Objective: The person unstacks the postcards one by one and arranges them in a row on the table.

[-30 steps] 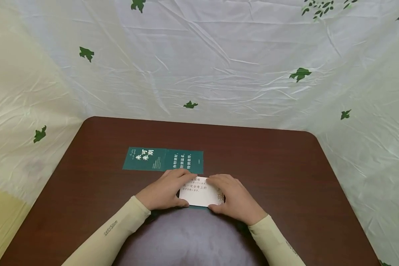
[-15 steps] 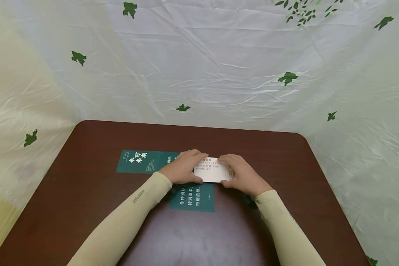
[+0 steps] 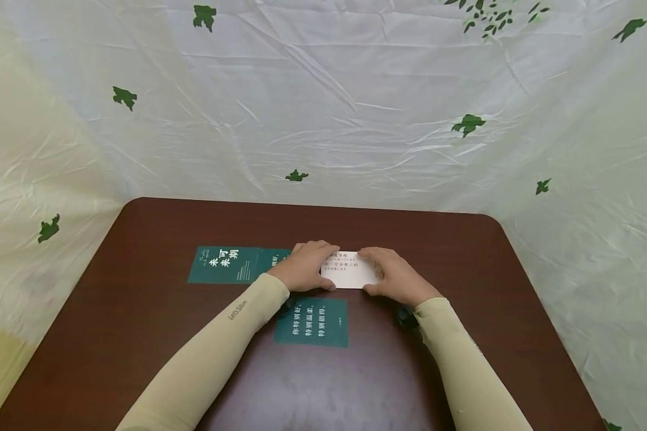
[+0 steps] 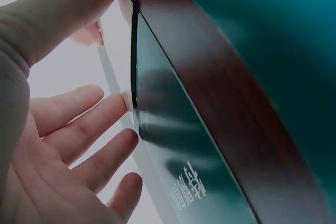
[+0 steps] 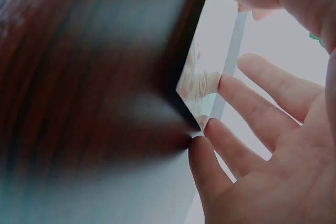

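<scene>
A white card (image 3: 347,269) with printed lines of text lies flat between my hands at the far middle of the table. My left hand (image 3: 304,267) holds its left end, thumb at the near edge and fingers at the far edge. My right hand (image 3: 401,276) grips the right end the same way; in the right wrist view, fingertips touch the card (image 5: 207,45) near a corner with gold print. Two green cards with white lettering, the left one (image 3: 223,263) and its neighbour (image 3: 272,256), reach under my left hand, which partly hides the neighbour. Another green card (image 3: 313,323) lies nearer me.
The dark brown table (image 3: 437,371) has rounded far corners. White cloth (image 3: 377,143) printed with green leaves hangs behind and along both sides. Dark straps (image 3: 407,317) sit under the wrists, below cream sleeves (image 3: 210,359).
Both hands have carried the white card away from me and right, off the near green card, which now shows. In the last half second they shifted slightly farther right.
</scene>
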Available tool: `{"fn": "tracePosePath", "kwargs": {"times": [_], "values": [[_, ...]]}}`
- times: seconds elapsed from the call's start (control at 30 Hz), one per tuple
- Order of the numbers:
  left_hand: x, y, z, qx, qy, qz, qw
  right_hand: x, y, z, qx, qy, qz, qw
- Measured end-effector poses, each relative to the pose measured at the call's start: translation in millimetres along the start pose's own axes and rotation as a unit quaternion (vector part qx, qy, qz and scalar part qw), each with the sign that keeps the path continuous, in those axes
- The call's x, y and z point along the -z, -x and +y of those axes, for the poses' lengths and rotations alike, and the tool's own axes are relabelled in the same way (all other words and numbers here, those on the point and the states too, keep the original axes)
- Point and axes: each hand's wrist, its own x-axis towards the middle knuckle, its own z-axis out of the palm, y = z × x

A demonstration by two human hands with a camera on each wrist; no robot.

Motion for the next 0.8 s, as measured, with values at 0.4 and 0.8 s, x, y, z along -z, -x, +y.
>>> {"fn": "tracePosePath", "kwargs": {"times": [0.4, 0.8], "values": [[-3.9, 8.1, -5.9, 0.024, 0.017, 0.012, 0.9995, -5, -2, -5, -0.001, -0.001, -0.014, 1.000], [-6.1, 18.3, -9.3, 0.012, 0.023, 0.035, 0.9990, -15, 9, -18, 0.013, 0.024, 0.030, 0.999]]}}
